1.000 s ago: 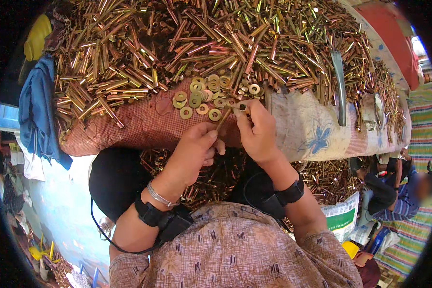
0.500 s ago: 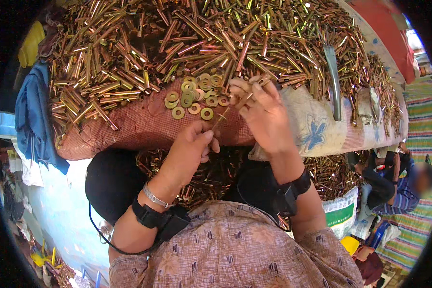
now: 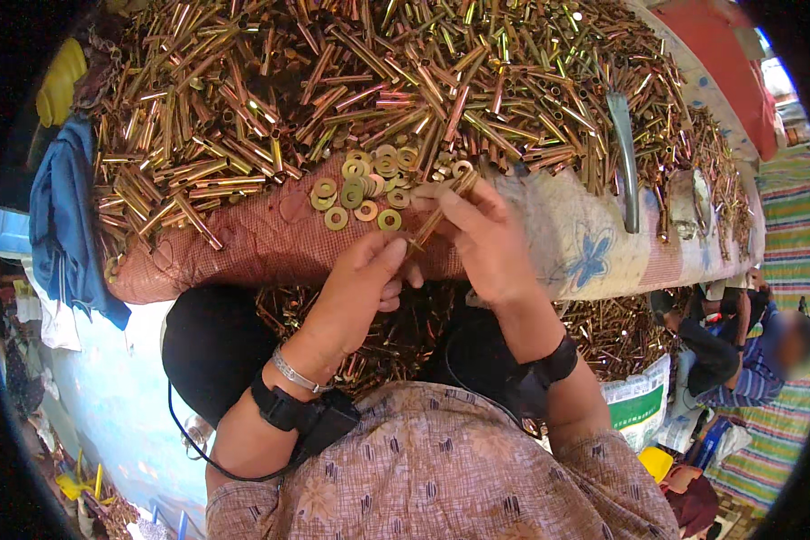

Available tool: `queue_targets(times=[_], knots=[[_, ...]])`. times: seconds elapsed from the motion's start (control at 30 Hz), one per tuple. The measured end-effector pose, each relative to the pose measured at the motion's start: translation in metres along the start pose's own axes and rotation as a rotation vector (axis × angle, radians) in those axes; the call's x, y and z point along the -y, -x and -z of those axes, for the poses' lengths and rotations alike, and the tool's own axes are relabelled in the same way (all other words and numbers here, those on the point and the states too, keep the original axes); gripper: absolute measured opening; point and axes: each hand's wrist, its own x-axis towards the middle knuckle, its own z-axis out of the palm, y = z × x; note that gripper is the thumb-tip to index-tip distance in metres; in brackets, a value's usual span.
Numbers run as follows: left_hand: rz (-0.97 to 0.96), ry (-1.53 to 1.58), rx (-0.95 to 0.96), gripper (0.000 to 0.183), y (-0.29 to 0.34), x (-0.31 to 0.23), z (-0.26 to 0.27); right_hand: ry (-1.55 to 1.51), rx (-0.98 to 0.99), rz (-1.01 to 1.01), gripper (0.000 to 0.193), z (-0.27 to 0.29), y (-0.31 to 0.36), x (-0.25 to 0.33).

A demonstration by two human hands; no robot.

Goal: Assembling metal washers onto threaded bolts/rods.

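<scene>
Over the near edge of the heap, my left hand (image 3: pixel 355 274) pinches the lower end of a slender gold-coloured metal rod, mostly hidden by my fingers. A thin flat washer (image 3: pixel 415 244) sits on it beside my thumb. My right hand (image 3: pixel 495 243) is closed around a copper-coloured metal tube (image 3: pixel 430 222) in line with the rod, its lower end close to the washer. Whether tube and washer touch, I cannot tell. Just beyond my left hand lies a loose group of brass-coloured washers (image 3: pixel 336 218) on reddish cloth (image 3: pixel 270 216).
A large heap of metal tubes (image 3: pixel 225 117) covers the work surface. On the right, a curved grey metal strip (image 3: pixel 623 162) stands in it near patterned cloth (image 3: pixel 558 234). More metal pieces (image 3: pixel 621 328) lie below. Another person (image 3: pixel 738 360) sits at far right.
My right hand has come down and closer to my left, its fingers now wrapped along the tube. My left hand has barely moved and keeps its pinch.
</scene>
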Motion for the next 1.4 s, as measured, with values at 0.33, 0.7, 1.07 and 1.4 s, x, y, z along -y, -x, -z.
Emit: queue_targets(times=[0.33,0.7,1.07,1.4], knots=[[-0.011,0.046,-0.017,0.02,-0.005,0.002,0.007,1.4,-0.098,0.751,0.02,0.021,-0.036,0.017],[-0.002,0.169,-0.044,0.012,-0.006,0.005,0.003,2.005,0.134,1.177,0.033,0.042,-0.085,0.05],[-0.025,0.123,-0.096,0.015,-0.005,0.003,0.005,1.86,0.279,0.504,0.022,0.005,-0.055,0.02],[-0.015,0.259,-0.128,0.015,-0.002,0.001,0.003,1.341,0.112,0.638,0.019,0.004,-0.035,0.012]])
